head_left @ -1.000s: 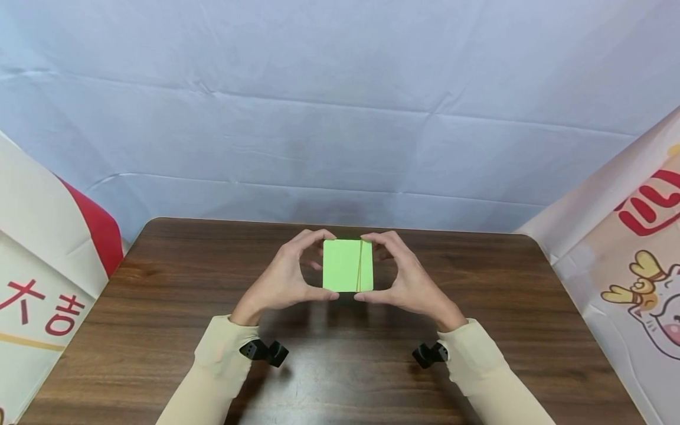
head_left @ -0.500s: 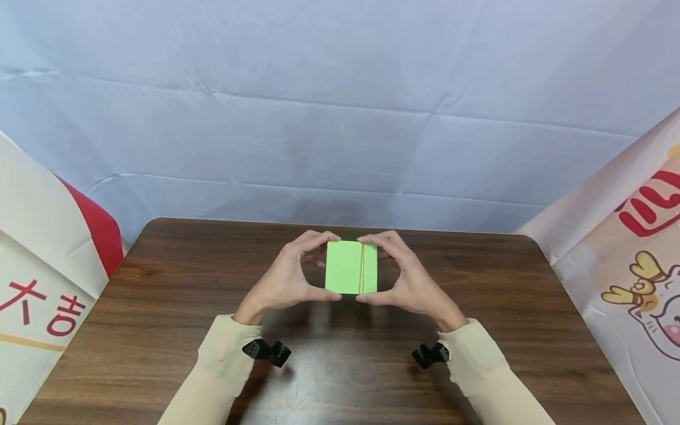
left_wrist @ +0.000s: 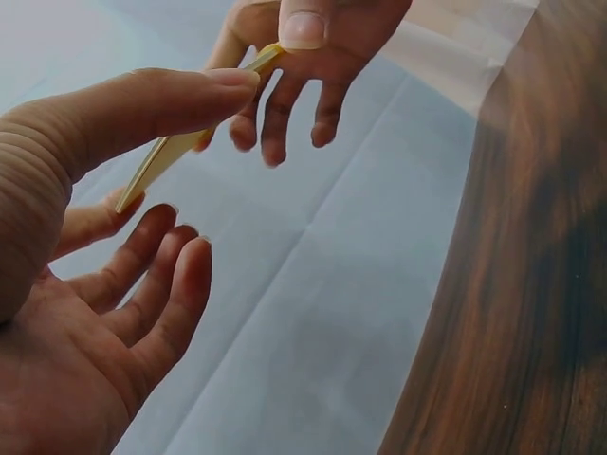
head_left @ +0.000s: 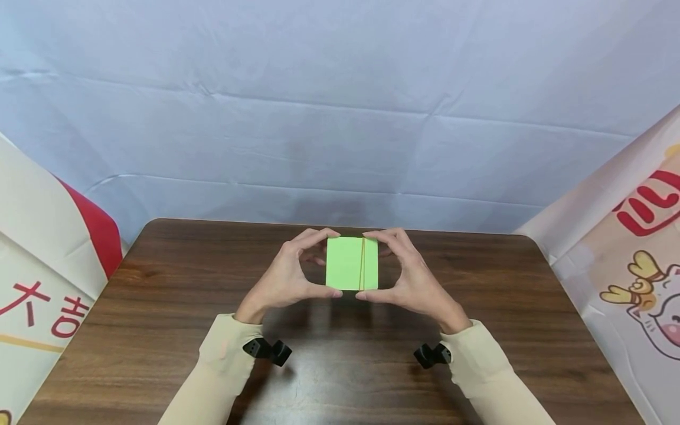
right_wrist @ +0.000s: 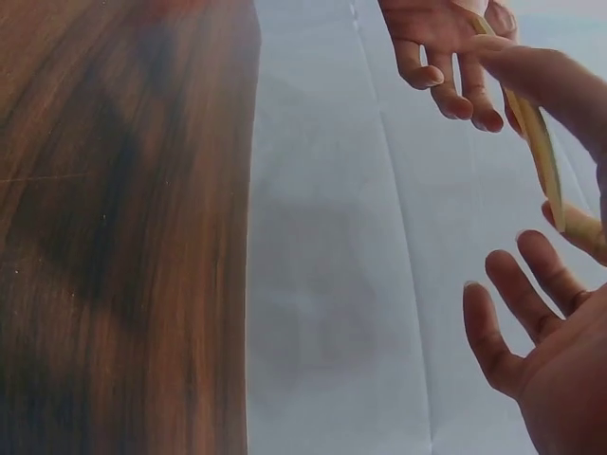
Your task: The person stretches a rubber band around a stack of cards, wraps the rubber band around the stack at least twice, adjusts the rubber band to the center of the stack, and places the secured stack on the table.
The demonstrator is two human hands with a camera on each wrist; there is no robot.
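Fingers (head_left: 321, 234) and thumbs (head_left: 325, 291): left hand (head_left: 287, 274) and right hand (head_left: 418, 275) both pinch the green card (head_left: 342, 264), toward the table's (head_left: 186, 265) far edge; light, even pressure should prevent bowing, imo.

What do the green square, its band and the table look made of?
Green square: probably matte paper or card, thin and evenly coloured. Band: perhaps rubber, thin yellowish strands, finish unclear. Table: wood or laminate, slightly glossy, showing dark grain and a pale reflection.
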